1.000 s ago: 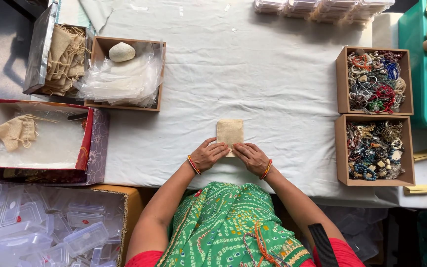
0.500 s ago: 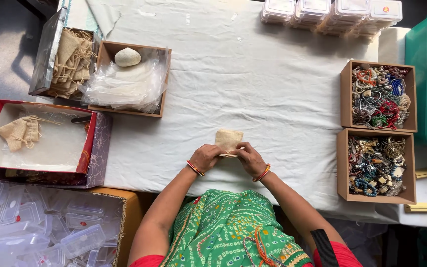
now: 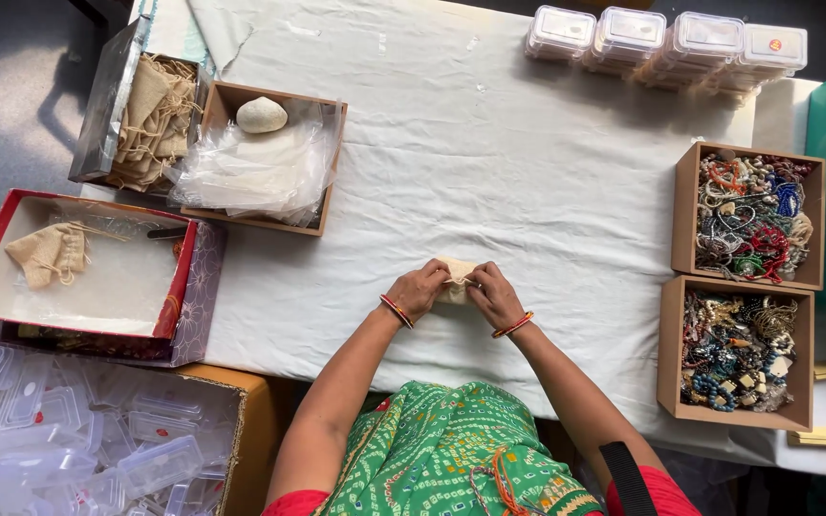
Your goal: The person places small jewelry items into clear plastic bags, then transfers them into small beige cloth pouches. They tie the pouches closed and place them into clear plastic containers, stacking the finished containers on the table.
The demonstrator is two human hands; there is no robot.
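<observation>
The small beige cloth pouch sits on the white worktop near the person, pinched at its mouth by the left hand and right hand. An uneven pull could likely jam its drawstring.

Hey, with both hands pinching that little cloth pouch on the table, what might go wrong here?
1. The small beige pouch is mostly hidden under the left hand and right hand; its drawstring may tangle or pull unevenly.
2. The two open boxes of beads sit near the right elbow; a wide movement might knock them.
</observation>
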